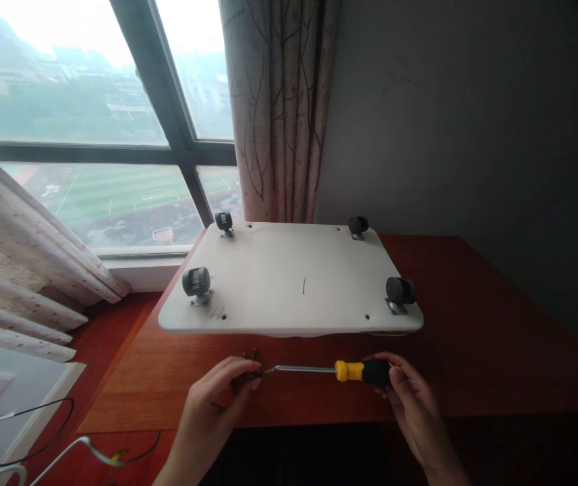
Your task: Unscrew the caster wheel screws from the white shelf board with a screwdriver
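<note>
A person's left hand (222,391) pinched one screw (268,370) between thumb and fingers above a reddish wooden table (471,351), while the right hand (415,398) grasped one yellow-and-black screwdriver (350,370) by the dark end of its handle. The screwdriver's shaft lay level between the hands and pointed at the screw; whether its tip touched the threads could not be told.

Just beyond both hands, one white board (289,277) lay flat on the table, bearing four casters with their wheels up. Two stood nearer the hands, a front-left caster (196,282) beyond the left hand and a front-right caster (400,291) beyond the right; farther off were a back-left caster (223,221) and a back-right caster (358,226). Four dark holes showed, two along the near edge and two along the far one, with pencil-like marks on the surface.

Small dark pieces of hardware (255,353) showed beside the left fingertips, partly hidden by them, too small to count surely. The fingers covered the screw's head end, and the right palm was turned from view. Both forearms were cut off at the bottom edge, where deep shadow blurred the details.
</note>
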{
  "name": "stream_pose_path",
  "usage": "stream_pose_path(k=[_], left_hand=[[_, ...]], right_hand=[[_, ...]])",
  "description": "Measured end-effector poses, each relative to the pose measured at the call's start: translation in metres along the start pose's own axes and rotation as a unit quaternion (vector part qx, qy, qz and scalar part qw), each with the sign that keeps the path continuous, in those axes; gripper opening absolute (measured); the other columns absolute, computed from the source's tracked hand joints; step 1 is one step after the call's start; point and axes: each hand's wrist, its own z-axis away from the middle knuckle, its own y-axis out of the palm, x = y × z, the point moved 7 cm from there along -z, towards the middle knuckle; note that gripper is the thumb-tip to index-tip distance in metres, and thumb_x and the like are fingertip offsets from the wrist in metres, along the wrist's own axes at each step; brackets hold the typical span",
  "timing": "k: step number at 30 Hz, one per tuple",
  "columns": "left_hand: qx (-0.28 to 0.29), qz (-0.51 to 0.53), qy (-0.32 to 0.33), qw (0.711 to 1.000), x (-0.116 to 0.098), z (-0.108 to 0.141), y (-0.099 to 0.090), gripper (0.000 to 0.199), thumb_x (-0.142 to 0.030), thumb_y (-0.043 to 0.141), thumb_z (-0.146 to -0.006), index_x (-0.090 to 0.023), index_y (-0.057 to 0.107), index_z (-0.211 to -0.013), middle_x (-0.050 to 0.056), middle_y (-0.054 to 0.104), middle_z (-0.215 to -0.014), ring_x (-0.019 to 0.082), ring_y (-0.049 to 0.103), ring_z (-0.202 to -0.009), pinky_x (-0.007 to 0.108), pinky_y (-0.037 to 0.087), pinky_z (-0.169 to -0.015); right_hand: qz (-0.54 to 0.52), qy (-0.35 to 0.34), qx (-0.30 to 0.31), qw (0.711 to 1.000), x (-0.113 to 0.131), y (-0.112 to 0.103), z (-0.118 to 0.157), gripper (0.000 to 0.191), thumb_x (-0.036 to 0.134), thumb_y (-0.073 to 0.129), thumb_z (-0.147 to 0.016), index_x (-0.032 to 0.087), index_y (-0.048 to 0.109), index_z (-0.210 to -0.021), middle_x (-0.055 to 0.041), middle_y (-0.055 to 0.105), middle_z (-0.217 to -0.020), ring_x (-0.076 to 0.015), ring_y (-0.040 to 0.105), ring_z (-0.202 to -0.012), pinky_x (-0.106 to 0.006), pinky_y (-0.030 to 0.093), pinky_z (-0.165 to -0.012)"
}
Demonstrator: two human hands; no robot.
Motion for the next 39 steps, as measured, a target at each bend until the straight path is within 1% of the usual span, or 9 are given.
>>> stream_pose_path(k=[12,18,23,25,27,30,32,35,39], left_hand=[[-0.007,0.007,-0.003,1.0,0.001,0.003,-0.001,0.012,-0.019,0.071,-0.089,-0.023,0.076,-0.099,0.001,0.076,-0.09,0.014,0.073,-0.074,0.017,0.06,-0.067],[-0.031,0.05,-0.063,0.996,0.013,0.007,0.001,0.014,-0.023,0.074,-0.088,-0.022,0.077,-0.102,0.004,0.077,-0.096,0.017,0.074,-0.082,0.021,0.061,-0.07],[-0.051,0.139,-0.141,0.979,0.018,0.007,0.017,0.021,-0.027,0.075,-0.088,-0.019,0.075,-0.107,0.006,0.077,-0.096,0.018,0.073,-0.084,0.023,0.062,-0.072],[-0.041,0.157,-0.14,0.977,0.011,0.003,0.028,0.021,-0.026,0.075,-0.087,-0.019,0.074,-0.107,0.006,0.076,-0.093,0.018,0.073,-0.081,0.023,0.061,-0.07],[-0.023,0.156,-0.112,0.981,-0.002,-0.004,0.038,0.018,-0.023,0.074,-0.088,-0.019,0.074,-0.105,0.005,0.075,-0.091,0.017,0.071,-0.077,0.023,0.059,-0.068],[0.009,0.135,-0.056,0.989,-0.024,-0.017,0.051,0.015,-0.018,0.069,-0.09,-0.02,0.074,-0.104,0.005,0.074,-0.09,0.015,0.068,-0.074,0.023,0.057,-0.066],[0.028,0.121,-0.025,0.992,-0.038,-0.027,0.058,0.014,-0.016,0.067,-0.091,-0.02,0.073,-0.103,0.005,0.074,-0.09,0.014,0.067,-0.072,0.022,0.056,-0.064],[0.051,0.119,0.019,0.991,-0.058,-0.045,0.069,0.014,-0.014,0.065,-0.092,-0.019,0.073,-0.102,0.006,0.074,-0.09,0.013,0.066,-0.071,0.021,0.055,-0.062],[0.058,0.125,0.042,0.99,-0.077,-0.075,0.084,0.013,-0.015,0.064,-0.091,-0.02,0.073,-0.1,0.006,0.074,-0.09,0.013,0.063,-0.068,0.021,0.052,-0.057]], right_hand=[[0.001,-0.004,-0.001,1.0,0.002,0.0,0.0,0.038,0.056,0.074,-0.086,0.024,0.076,-0.108,-0.0105,0.074,-0.113,-0.0229,0.068,-0.093,-0.028,0.054,-0.071],[0.007,-0.001,0.001,1.0,0.003,0.0,0.001,0.038,0.056,0.073,-0.087,0.025,0.076,-0.109,-0.0101,0.074,-0.114,-0.0232,0.068,-0.097,-0.027,0.054,-0.073],[0.029,-0.009,0.004,1.0,0.004,0.001,0.001,0.039,0.057,0.072,-0.087,0.024,0.076,-0.108,-0.0111,0.073,-0.114,-0.0238,0.067,-0.094,-0.029,0.055,-0.073],[0.044,-0.015,0.01,0.999,0.006,0.0,0.003,0.039,0.057,0.069,-0.088,0.025,0.076,-0.108,-0.0111,0.073,-0.114,-0.024,0.067,-0.096,-0.028,0.054,-0.073],[0.053,-0.024,0.009,0.998,0.012,-0.004,0.005,0.037,0.057,0.068,-0.089,0.025,0.076,-0.108,-0.0108,0.074,-0.114,-0.0242,0.067,-0.098,-0.027,0.054,-0.074],[0.056,-0.054,-0.009,0.997,0.031,-0.017,0.007,0.035,0.055,0.068,-0.089,0.025,0.076,-0.106,-0.011,0.074,-0.113,-0.0252,0.068,-0.101,-0.028,0.055,-0.076],[0.054,-0.086,-0.028,0.994,0.053,-0.029,0.008,0.033,0.054,0.07,-0.088,0.026,0.076,-0.104,-0.0113,0.074,-0.114,-0.0273,0.068,-0.105,-0.031,0.056,-0.081],[0.064,-0.167,-0.068,0.982,0.102,-0.043,0.008,0.03,0.051,0.073,-0.086,0.027,0.076,-0.104,-0.0113,0.074,-0.111,-0.0296,0.068,-0.108,-0.037,0.055,-0.087],[0.093,-0.297,-0.135,0.941,0.176,-0.05,0.01,0.026,0.045,0.077,-0.083,0.027,0.076,-0.103,-0.0126,0.076,-0.102,-0.0312,0.069,-0.1,-0.047,0.052,-0.092]])
